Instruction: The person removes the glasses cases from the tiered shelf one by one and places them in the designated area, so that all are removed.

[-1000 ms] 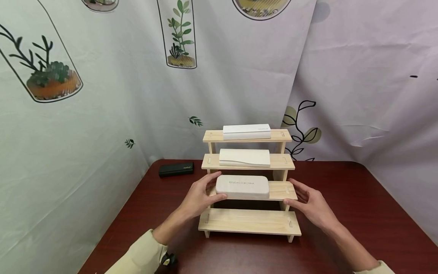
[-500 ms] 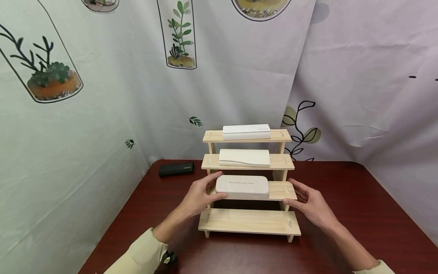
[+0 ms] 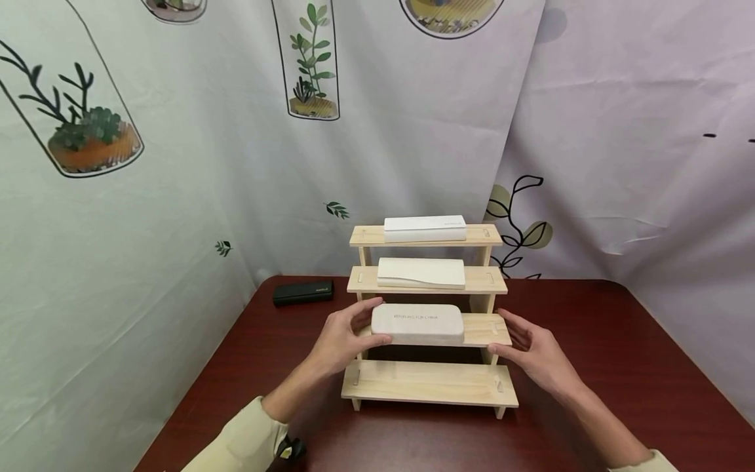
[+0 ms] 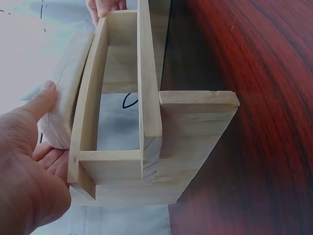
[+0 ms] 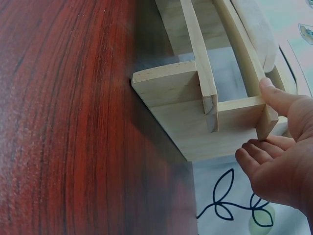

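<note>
In the head view a four-step wooden display rack (image 3: 430, 383) stands on the table. An off-white, rounded glasses case (image 3: 417, 321) with printed lettering lies on its second step from the bottom, left of centre. My left hand (image 3: 343, 337) holds the case's left end; the left wrist view has the thumb (image 4: 46, 95) on the case and the fingers curled beside the step's end. At that step's right end, my right hand (image 3: 533, 351) pinches the board, with the thumb (image 5: 274, 93) on its front edge and the other fingers behind and below.
Two flatter white cases lie above: one case (image 3: 421, 273) on the third step, another case (image 3: 425, 228) on the top. A black case (image 3: 303, 292) lies at the table's back left. Printed cloth (image 3: 413, 131) hangs behind the dark red table (image 3: 590, 328).
</note>
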The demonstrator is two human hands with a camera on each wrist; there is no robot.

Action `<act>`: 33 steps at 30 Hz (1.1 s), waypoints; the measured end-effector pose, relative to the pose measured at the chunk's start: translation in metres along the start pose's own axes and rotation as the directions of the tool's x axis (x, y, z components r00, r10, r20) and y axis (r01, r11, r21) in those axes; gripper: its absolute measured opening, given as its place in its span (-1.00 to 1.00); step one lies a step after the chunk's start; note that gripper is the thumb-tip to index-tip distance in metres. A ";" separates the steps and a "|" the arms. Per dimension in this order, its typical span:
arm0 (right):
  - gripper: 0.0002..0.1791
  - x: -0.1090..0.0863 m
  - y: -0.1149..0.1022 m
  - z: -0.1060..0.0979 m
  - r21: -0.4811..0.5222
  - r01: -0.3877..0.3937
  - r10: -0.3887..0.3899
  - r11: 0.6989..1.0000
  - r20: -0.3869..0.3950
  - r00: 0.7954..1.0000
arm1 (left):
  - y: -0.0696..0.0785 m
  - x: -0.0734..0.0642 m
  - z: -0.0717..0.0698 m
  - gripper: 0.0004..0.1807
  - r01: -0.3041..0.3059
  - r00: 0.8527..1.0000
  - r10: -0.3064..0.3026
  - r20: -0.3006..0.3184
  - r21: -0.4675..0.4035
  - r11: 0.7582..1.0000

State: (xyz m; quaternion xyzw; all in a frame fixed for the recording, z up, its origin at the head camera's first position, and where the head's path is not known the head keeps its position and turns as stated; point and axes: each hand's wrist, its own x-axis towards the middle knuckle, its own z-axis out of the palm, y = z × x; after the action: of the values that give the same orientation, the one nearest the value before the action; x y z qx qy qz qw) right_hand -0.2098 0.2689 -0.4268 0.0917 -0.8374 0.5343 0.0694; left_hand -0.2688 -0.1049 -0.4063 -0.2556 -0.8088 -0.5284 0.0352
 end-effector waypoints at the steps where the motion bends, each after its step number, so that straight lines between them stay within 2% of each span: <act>1: -0.07 0.000 0.000 0.000 -0.001 0.000 0.000 1.000 -0.001 1.000 | 0.000 0.000 0.000 -0.18 0.004 1.000 -0.004 -0.005 -0.007 1.000; 10: -0.08 -0.001 0.000 0.000 0.010 0.007 -0.007 1.000 0.001 1.000 | 0.005 -0.007 -0.006 -0.20 0.004 0.999 -0.006 -0.045 -0.033 0.999; 15: -0.08 -0.001 -0.001 0.000 0.004 0.007 -0.007 1.000 0.003 1.000 | 0.008 -0.013 -0.011 -0.21 -0.005 0.998 0.004 -0.058 -0.016 1.000; 20: -0.07 0.000 -0.001 0.000 0.005 0.004 -0.004 1.000 0.004 1.000 | 0.009 -0.018 -0.018 -0.21 -0.016 0.998 0.013 -0.058 -0.036 0.999; 28: -0.07 0.000 0.000 0.000 0.004 0.000 0.000 1.000 0.005 1.000 | 0.008 -0.027 -0.034 -0.20 -0.067 0.995 0.065 -0.079 -0.022 0.997; 33: -0.08 -0.001 0.000 0.000 0.004 0.005 -0.005 1.000 0.002 1.000 | 0.006 -0.032 -0.043 -0.20 -0.074 0.992 0.072 -0.101 -0.016 0.997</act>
State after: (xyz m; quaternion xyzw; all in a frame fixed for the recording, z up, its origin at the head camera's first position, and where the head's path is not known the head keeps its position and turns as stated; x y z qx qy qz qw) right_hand -0.2090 0.2688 -0.4267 0.0948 -0.8362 0.5356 0.0696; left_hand -0.2478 -0.1526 -0.3928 -0.2585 -0.7910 -0.5468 0.0927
